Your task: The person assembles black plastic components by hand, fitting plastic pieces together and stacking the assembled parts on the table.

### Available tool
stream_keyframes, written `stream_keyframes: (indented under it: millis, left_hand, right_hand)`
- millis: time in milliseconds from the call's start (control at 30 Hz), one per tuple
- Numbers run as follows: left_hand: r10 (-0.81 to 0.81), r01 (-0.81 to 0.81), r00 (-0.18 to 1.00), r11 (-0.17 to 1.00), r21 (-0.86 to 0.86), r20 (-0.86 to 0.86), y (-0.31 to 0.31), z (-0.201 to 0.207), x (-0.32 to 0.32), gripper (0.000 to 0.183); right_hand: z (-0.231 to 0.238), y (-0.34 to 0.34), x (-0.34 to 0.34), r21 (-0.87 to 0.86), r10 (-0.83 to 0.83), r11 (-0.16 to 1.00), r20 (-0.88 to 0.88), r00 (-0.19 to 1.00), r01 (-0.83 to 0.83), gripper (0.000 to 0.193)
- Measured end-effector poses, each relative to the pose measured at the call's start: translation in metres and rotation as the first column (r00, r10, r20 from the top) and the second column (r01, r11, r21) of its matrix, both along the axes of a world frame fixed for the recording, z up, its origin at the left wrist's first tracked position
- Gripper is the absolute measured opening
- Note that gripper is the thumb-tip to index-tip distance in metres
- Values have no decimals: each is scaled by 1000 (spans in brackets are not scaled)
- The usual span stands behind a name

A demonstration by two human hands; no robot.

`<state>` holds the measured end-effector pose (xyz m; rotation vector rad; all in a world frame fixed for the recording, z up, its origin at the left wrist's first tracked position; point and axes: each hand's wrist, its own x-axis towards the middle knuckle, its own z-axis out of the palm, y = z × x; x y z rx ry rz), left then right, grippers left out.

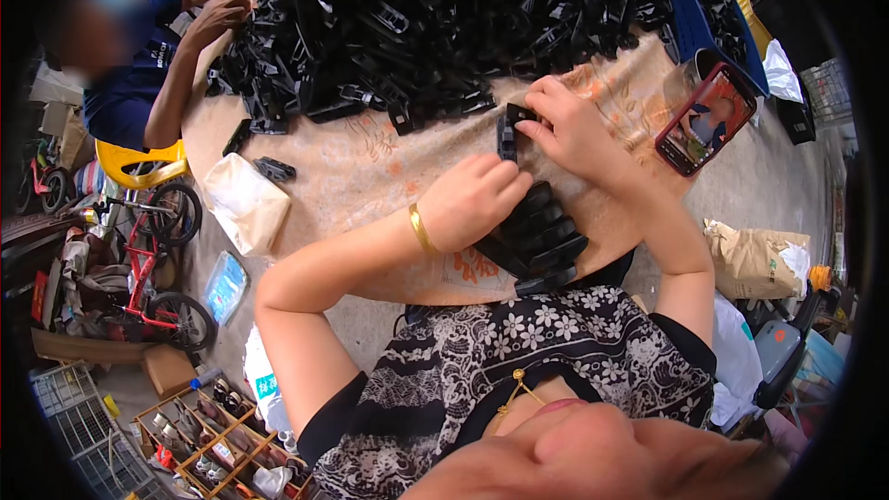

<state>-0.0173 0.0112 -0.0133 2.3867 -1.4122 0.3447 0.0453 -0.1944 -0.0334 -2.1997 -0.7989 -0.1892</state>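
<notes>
Black plastic-looking piece (pixel 506 141): pinched at far end by right hand (pixel 569 130), near end by left hand (pixel 470 200); probably light, stiff, slick; best held along long edges.

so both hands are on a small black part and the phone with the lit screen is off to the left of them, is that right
Not quite: the phone is to the right of the hands, not the left, as the head view shows. Its screen is lit, and the left hand and right hand are both on a small black part.
</notes>
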Motion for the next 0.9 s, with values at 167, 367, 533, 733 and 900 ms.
stream_keyframes:
  millis: [167,367,533,733,900]
  left_hand:
    - [19,-36,994,987,-157,-108,4,8,35,35]
    - [226,-261,932,961,-93,-284,8,-3,32,26]
    - [329,-410,850,904,-124,-411,17,0,18,24]
    - [342,-450,822,880,-153,-455,21,0,20,17]
    - [298,-435,839,869,-234,-455,16,-9,19,16]
  right_hand:
    - [4,-9,2,7,-69,998,33,997,69,20]
    - [26,-11,-7,126,178,978,-89,980,-166,19]
    - [24,-10,-17,-98,170,981,31,985,-166,17]
    - [17,-11,-10,-163,207,968,81,975,-192,16]
    - [8,5,-7,-90,301,951,40,953,-297,17]
